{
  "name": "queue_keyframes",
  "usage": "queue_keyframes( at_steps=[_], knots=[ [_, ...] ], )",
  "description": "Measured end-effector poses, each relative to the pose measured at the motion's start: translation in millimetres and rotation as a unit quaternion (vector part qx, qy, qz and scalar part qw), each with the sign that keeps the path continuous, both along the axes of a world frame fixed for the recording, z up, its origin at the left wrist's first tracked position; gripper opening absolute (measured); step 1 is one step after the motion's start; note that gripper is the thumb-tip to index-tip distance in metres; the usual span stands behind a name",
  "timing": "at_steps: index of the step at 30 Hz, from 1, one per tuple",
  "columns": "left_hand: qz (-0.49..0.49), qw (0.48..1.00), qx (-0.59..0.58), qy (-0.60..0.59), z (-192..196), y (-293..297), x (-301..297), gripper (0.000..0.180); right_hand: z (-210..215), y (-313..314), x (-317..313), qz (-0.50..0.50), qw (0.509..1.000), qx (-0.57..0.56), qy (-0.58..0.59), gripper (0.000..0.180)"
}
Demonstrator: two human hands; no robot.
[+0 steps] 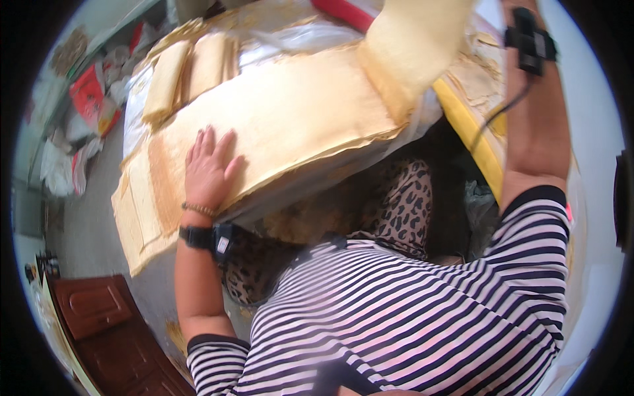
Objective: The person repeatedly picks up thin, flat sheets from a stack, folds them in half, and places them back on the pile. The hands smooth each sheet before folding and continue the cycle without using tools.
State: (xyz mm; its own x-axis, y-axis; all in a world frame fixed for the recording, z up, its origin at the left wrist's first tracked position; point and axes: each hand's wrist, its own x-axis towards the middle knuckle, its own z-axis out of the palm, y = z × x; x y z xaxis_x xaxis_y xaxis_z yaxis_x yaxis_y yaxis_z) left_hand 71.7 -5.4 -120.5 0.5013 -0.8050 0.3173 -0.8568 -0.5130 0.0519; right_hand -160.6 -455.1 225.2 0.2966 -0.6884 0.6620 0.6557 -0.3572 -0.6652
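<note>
A stack of long, thin, pale yellow sheets (pixel 284 109), looking like tofu skin, lies slantwise across the table. My left hand (pixel 212 165) rests flat on its near left part, palm down, with fingers stretched out and nothing in them. At the stack's right end, a sheet (pixel 416 53) bends upward and runs out past the top edge of the picture. My right forearm reaches up along the right side, but the hand is beyond the frame, so its hold on the raised sheet cannot be seen.
Folded bundles of the sheets (pixel 168 79) lie behind the stack on the left. To the right, a yellow-edged tray or board (pixel 472 135) bears crumpled pieces. Red and white bags (pixel 92 99) sit on the floor at far left. A brown wooden cabinet (pixel 99 310) stands at lower left.
</note>
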Motion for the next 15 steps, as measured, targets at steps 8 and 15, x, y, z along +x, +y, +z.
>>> queue_keyframes(
  at_steps=[8,15],
  knots=[
    [-0.061,0.838,-0.321,0.437,10,7,-30,0.069,-173,206,164,0.308,0.946,-0.049,0.088,0.023],
    [-0.026,0.469,-0.529,0.707,4,60,-38,0.062,-261,278,126,0.312,0.862,-0.329,0.228,0.054]
  ],
)
